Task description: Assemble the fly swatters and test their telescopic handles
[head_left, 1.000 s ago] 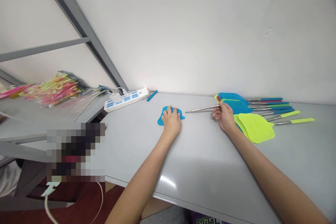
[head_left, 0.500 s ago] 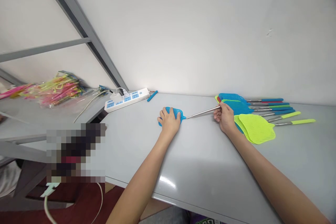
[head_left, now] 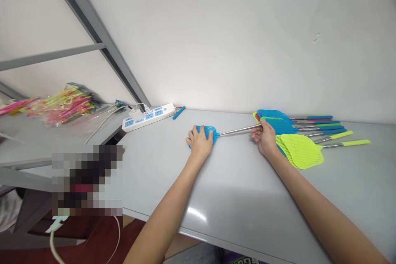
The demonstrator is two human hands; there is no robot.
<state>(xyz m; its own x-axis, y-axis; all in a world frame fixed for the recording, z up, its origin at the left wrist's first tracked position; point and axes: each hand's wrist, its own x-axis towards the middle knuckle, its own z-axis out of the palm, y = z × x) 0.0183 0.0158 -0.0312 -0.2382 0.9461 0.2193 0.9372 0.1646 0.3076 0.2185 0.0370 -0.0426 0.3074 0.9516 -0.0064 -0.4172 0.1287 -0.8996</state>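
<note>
My left hand (head_left: 200, 142) lies over the mesh head of a blue fly swatter (head_left: 210, 132), fingers bent over it and holding it against the table. From the head a slim metal rod (head_left: 239, 130) runs right to my right hand (head_left: 265, 137), which pinches its far end between thumb and fingers. Whether a handle is inside that hand is hidden. Just beyond my right hand lies a pile of fly swatters with blue mesh heads (head_left: 274, 126) and yellow-green mesh heads (head_left: 305, 152), their coloured handles (head_left: 355, 143) pointing right.
A white power strip (head_left: 150, 117) with plugs and cords lies near the wall, beside a short blue stick (head_left: 178, 113). Bagged colourful items (head_left: 64, 105) rest on the left surface, behind a grey metal frame (head_left: 102, 45). A pixelated dark patch covers the table's left edge.
The thin section of rod beside the blue head no longer shows, and the rod looks thicker there. The head's neck has tilted up slightly. Both hands stay nearly in place.
</note>
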